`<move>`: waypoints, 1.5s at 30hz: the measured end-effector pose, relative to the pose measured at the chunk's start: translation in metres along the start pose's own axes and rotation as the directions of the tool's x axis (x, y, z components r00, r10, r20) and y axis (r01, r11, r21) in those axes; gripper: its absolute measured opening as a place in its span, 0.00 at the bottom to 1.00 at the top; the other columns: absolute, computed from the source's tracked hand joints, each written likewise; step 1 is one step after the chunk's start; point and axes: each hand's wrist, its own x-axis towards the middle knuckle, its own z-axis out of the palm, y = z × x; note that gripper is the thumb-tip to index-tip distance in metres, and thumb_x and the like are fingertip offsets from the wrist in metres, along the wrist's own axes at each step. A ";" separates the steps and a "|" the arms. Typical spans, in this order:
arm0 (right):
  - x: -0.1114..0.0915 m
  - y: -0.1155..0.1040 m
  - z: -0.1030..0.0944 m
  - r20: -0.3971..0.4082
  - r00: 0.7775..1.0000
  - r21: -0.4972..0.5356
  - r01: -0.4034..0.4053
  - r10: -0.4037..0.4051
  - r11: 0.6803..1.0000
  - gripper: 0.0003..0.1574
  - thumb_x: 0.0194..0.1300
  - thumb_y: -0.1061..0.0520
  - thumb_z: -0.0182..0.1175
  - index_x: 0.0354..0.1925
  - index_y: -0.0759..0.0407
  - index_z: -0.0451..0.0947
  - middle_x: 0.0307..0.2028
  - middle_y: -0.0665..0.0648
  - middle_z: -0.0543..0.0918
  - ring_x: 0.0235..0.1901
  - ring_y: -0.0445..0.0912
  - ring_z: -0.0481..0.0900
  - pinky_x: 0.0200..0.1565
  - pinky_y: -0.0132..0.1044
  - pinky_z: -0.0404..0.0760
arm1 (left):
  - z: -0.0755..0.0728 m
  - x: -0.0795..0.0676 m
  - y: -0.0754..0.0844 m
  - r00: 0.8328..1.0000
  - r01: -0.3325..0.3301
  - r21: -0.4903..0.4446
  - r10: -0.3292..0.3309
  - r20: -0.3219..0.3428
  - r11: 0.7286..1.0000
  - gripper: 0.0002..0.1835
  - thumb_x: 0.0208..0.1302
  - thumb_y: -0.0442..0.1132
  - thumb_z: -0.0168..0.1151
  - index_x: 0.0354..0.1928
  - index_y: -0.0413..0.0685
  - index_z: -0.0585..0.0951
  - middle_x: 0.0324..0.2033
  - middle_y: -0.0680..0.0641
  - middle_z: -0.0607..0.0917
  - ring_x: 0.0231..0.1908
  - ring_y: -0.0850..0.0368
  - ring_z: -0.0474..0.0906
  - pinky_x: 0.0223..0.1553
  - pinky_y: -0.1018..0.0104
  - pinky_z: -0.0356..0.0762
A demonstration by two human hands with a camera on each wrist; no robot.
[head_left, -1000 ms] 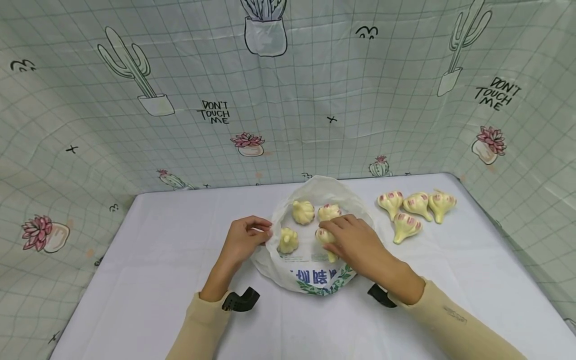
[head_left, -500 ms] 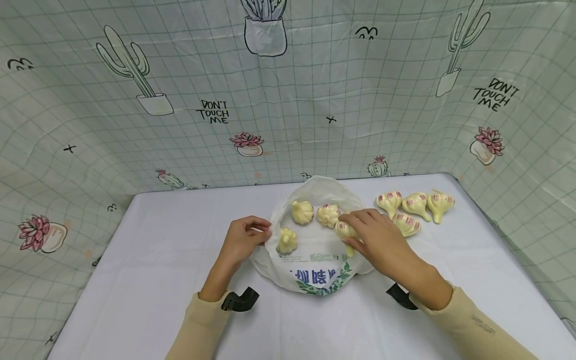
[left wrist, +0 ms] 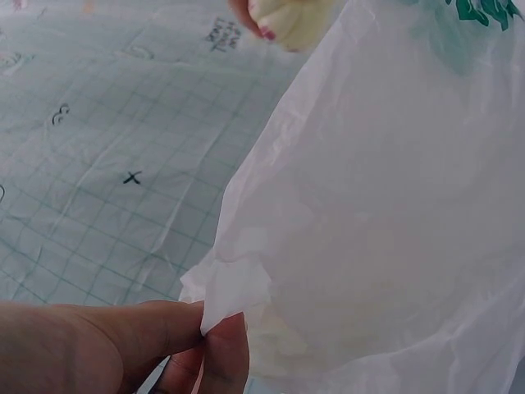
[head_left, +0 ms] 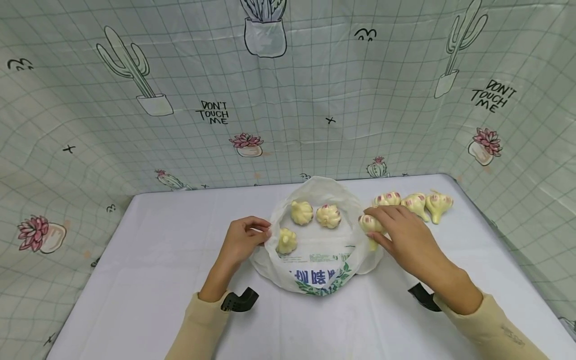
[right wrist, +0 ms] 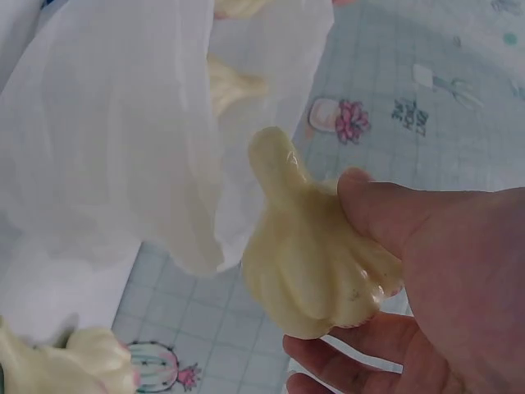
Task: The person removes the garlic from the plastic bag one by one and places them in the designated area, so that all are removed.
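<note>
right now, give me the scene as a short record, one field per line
left hand: pinches the rim of the plastic bag
right hand: grips a garlic bulb near the bag's right rim
in bag: three bulbs visible
outside bag: three more bulbs visible beyond the right hand
surface: white-covered table
backdrop: grid cloth with cactus prints

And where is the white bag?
In the head view, the white bag is on the table, between the left hand pinching its rim and the right hand.
</note>
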 end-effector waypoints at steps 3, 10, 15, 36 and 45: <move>-0.004 0.008 -0.003 -0.016 1.000 -0.005 -0.013 0.013 1.000 0.32 0.61 0.60 0.77 0.62 0.60 0.80 0.55 0.64 0.85 0.56 0.64 0.80 0.56 0.65 0.78 | 0.000 0.000 0.000 1.000 -0.002 0.000 0.002 0.002 1.000 0.08 0.69 0.24 0.67 0.48 0.31 0.86 0.41 0.39 0.85 0.30 0.62 0.81 0.36 0.71 0.83; -0.014 0.024 -0.009 -0.023 0.999 -0.021 -0.042 0.042 0.999 0.32 0.62 0.59 0.76 0.62 0.61 0.78 0.54 0.66 0.85 0.56 0.66 0.79 0.56 0.65 0.76 | 0.000 -0.001 0.000 1.000 -0.002 0.006 0.002 -0.001 1.000 0.08 0.69 0.24 0.67 0.48 0.31 0.86 0.41 0.39 0.85 0.29 0.62 0.81 0.36 0.71 0.83; -0.023 0.036 -0.011 -0.034 0.997 -0.028 -0.073 0.072 0.997 0.31 0.61 0.61 0.76 0.61 0.62 0.78 0.54 0.67 0.85 0.54 0.67 0.79 0.53 0.66 0.76 | 0.000 -0.001 0.000 1.000 0.006 0.002 -0.006 -0.002 1.000 0.08 0.69 0.24 0.67 0.48 0.32 0.86 0.41 0.39 0.85 0.30 0.62 0.81 0.37 0.71 0.83; -0.050 0.080 -0.016 -0.009 0.979 -0.067 -0.202 0.201 0.977 0.33 0.62 0.63 0.75 0.63 0.66 0.75 0.55 0.73 0.83 0.52 0.75 0.76 0.51 0.71 0.73 | 0.000 -0.001 0.001 1.000 0.015 -0.008 -0.015 0.001 1.000 0.09 0.67 0.24 0.68 0.48 0.32 0.86 0.40 0.41 0.85 0.30 0.62 0.82 0.36 0.72 0.83; -0.057 0.094 -0.015 -0.010 0.976 -0.091 -0.216 0.216 0.972 0.33 0.62 0.63 0.75 0.63 0.66 0.76 0.54 0.75 0.83 0.51 0.76 0.77 0.49 0.71 0.74 | -0.001 -0.001 -0.001 1.000 0.012 -0.002 -0.012 0.001 1.000 0.09 0.68 0.25 0.68 0.48 0.32 0.86 0.41 0.40 0.85 0.30 0.62 0.82 0.37 0.71 0.83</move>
